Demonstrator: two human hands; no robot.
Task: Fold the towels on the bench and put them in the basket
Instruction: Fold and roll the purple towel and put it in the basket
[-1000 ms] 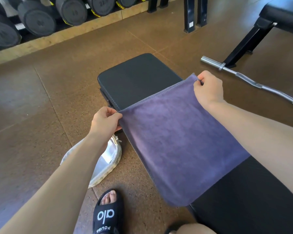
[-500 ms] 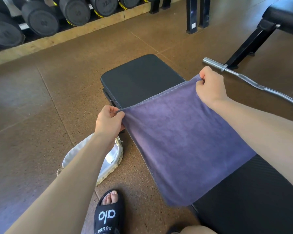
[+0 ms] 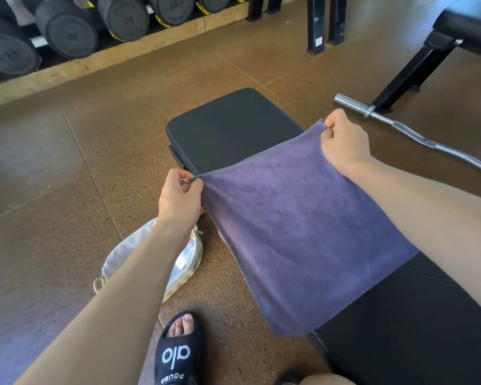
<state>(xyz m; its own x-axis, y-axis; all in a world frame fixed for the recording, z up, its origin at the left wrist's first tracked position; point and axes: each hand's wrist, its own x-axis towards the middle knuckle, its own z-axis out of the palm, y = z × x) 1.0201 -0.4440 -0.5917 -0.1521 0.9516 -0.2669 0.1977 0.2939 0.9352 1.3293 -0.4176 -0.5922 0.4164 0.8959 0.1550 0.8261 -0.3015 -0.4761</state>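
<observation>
Purple towel [image 3: 303, 232] still stretched over surface [image 3: 233, 126]; left hand [image 3: 179, 200] pinches 9 o'clock corner, right hand [image 3: 343, 143] pinches 1 o'clock corner, both barely shifted

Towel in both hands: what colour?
Purple-grey towel, plain with a stitched hem; head view.

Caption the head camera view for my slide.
Both hands, left hand and right hand, pinch a purple towel over the bench.

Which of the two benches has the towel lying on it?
The near black bench in front of the person; the purple towel drapes over it, each hand pinching a far corner. The other bench, top right, shows no towel.
</observation>
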